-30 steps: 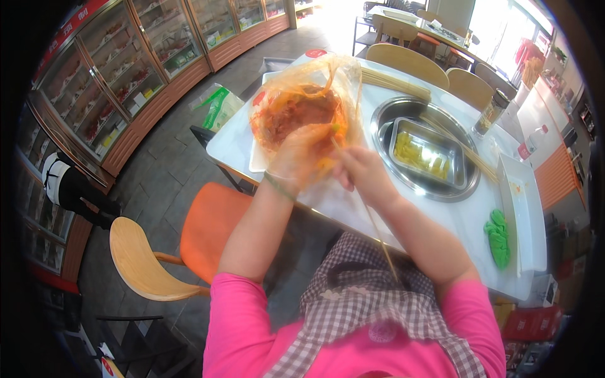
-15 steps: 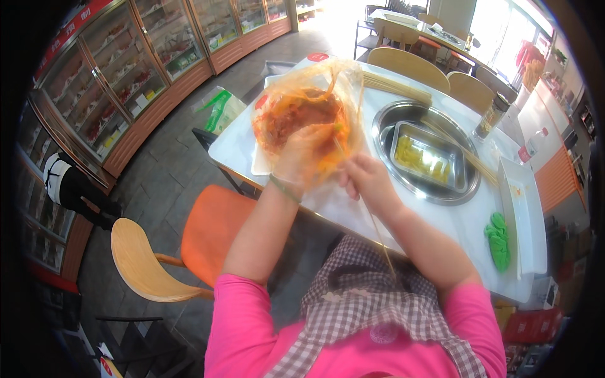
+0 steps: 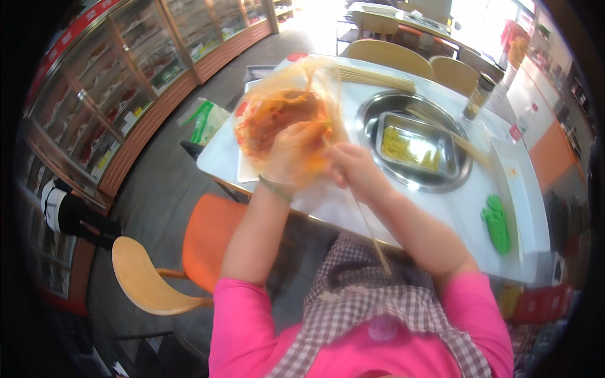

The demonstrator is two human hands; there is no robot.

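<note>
A clear plastic bag [image 3: 324, 72] stands at the table's far left, rolled open around a heap of red, sauce-coated meat pieces [image 3: 258, 129]. Over the near edge of that heap, my left hand [image 3: 290, 151] is closed on a small piece of the meat; thin plastic seems to cover its fingers. My right hand [image 3: 356, 170] pinches a thin wooden skewer [image 3: 368, 230], whose upper end meets the piece at my left fingers. The skewer's lower end slants down over my checked apron. Exactly how the piece sits on the tip is hidden by my fingers and blur.
A steel tray of yellow-green pieces [image 3: 403, 151] sits in a round metal basin [image 3: 463, 179]. Bundled skewers [image 3: 372, 77] lie behind it, others cross its rim. A green glove [image 3: 496, 223], a long white tray [image 3: 520, 208] and a shaker [image 3: 479, 97] are rightward; an orange chair [image 3: 211, 239] stands left.
The view has shifted slightly, so the table sits a little further left. Both hands stay together at the bag, still gripping the piece and the skewer.
</note>
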